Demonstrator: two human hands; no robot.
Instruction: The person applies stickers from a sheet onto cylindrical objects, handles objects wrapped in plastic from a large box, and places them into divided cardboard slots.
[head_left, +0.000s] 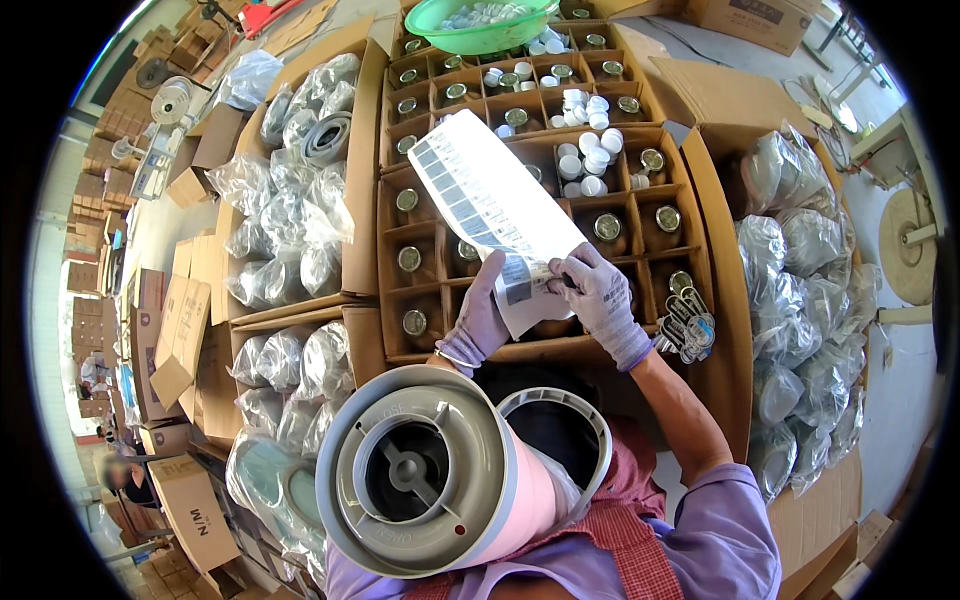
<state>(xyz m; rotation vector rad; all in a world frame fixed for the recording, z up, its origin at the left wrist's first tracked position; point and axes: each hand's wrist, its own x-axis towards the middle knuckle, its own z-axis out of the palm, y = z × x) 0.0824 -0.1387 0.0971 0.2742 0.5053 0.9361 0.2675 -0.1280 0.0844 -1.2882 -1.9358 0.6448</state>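
Note:
Both my hands wear pale lilac gloves and hold a long white sheet of barcode stickers (478, 190) over a divided cardboard box. My left hand (482, 312) grips the sheet's lower left edge. My right hand (598, 295) pinches a sticker at the sheet's lower right corner. The divided box (390, 250) holds several jars with metal lids (411, 259) in its cells. Close under the camera, against my chest, lies a large pink and grey cylinder (430, 475) with a round grey end cap.
A green bowl (478, 24) of white caps sits at the box's far end, with loose white caps (590, 150) in some cells. Cartons of plastic-wrapped items (290, 210) stand to the left, more bagged items (805, 300) to the right. Flat cartons (180, 330) are piled further left.

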